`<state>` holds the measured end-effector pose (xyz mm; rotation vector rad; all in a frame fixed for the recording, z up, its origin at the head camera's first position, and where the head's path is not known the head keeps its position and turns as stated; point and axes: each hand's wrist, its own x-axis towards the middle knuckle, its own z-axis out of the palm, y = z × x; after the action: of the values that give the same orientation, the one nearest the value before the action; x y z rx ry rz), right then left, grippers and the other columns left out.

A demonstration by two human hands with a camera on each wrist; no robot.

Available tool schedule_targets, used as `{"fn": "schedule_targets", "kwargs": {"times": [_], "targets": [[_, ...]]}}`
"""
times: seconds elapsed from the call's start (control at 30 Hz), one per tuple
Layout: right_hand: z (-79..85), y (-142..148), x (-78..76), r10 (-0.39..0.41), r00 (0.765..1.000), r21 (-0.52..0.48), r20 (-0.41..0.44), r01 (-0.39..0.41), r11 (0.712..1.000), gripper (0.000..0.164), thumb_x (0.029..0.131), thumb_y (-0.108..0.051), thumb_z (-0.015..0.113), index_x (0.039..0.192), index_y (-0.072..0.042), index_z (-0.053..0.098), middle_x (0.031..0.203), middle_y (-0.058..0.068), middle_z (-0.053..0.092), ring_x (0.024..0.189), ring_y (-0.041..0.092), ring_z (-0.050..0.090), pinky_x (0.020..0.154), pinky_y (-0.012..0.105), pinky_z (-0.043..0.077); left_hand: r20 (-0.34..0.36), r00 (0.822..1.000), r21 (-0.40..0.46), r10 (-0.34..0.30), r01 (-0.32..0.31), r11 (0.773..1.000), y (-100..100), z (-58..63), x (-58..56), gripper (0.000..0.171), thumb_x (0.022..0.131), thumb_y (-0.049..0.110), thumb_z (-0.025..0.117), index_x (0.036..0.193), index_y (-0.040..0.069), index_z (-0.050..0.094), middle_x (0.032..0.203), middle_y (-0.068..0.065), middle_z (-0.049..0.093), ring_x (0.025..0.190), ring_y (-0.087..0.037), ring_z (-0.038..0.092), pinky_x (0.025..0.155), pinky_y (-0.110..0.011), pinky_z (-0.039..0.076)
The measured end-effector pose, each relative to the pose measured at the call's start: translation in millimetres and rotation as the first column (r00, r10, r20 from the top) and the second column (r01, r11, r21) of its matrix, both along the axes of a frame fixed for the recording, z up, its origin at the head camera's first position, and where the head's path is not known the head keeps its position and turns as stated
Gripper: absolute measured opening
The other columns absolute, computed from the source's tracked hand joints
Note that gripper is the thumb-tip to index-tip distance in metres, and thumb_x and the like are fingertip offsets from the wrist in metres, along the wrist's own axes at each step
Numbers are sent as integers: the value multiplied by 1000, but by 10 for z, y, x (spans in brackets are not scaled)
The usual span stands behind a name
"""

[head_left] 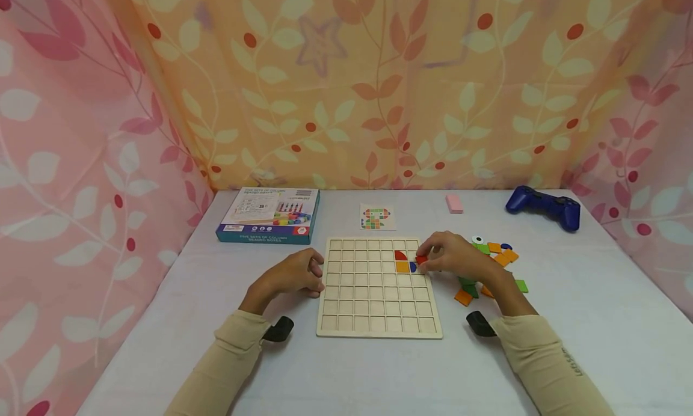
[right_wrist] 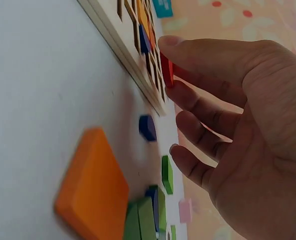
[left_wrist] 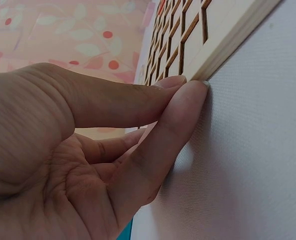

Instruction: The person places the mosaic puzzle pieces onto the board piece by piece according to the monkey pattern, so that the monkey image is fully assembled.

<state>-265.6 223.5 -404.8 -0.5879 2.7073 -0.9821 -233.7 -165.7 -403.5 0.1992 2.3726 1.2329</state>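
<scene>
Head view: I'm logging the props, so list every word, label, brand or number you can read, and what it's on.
"FIVE SETS OF COLUMN": on the front side of the box; the line beneath is blurred, perhaps "BEADED BOXES".
Box top: heading and small labels, too small or blurred to quote reliably.
Right sleeve: dark lettering, too blurred to read.

Head view brighter; wrist views dim, orange tile (right_wrist: 92, 185) perhaps blurred.

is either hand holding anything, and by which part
The right hand pinches a red piece by opposite edges; the left hand touches the left edge of the board, grip unclear.
</scene>
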Motion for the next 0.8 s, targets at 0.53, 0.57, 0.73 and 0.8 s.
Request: {"fn": "schedule_targets", "kwargs": {"times": [0.53, 0.57, 0.73, 0.8], "targets": [[21, -372, 123, 130, 991, 66, -20, -128, 990, 19, 88, -27, 87, 103, -17, 81, 108, -1, 71, 107, 25, 54, 94, 42, 47, -6, 1000, 5, -5, 5, 1000, -3, -10, -2, 59, 87, -2, 79, 139, -5, 51, 112, -15, 60, 83, -19, 65, 75, -27, 61], [21, -382, 130, 133, 991, 69, -18, -131, 989, 18, 88, -27, 87, 103, -17, 81, 108, -1, 71, 107, 24, 54, 93, 42, 46, -3, 1000, 7, -4, 4, 1000, -2, -10, -1, 59, 87, -2, 79, 139, -5, 51, 112, -15, 60, 83, -20, 65, 75, -27, 61], [17, -417, 146, 141, 990, 90, -16, -139, 986, 17, 88, -26, 87, 101, -18, 81, 103, -3, 68, 103, 23, 53, 88, 38, 46, -2, 1000, -4, -1, 1, 1000, 2, -7, -1, 59, 87, -1, 79, 139, -4, 52, 113, -15, 60, 84, -20, 65, 76, -27, 61], [16, -423, 146, 145, 989, 96, -18, -143, 985, 17, 87, -27, 88, 101, -19, 82, 100, -4, 68, 101, 22, 53, 86, 37, 45, -1, 1000, -8, 2, -2, 1000, 5, -3, 1, 59, 87, -1, 79, 139, -4, 52, 113, -15, 61, 84, -20, 65, 77, -27, 61]]}}
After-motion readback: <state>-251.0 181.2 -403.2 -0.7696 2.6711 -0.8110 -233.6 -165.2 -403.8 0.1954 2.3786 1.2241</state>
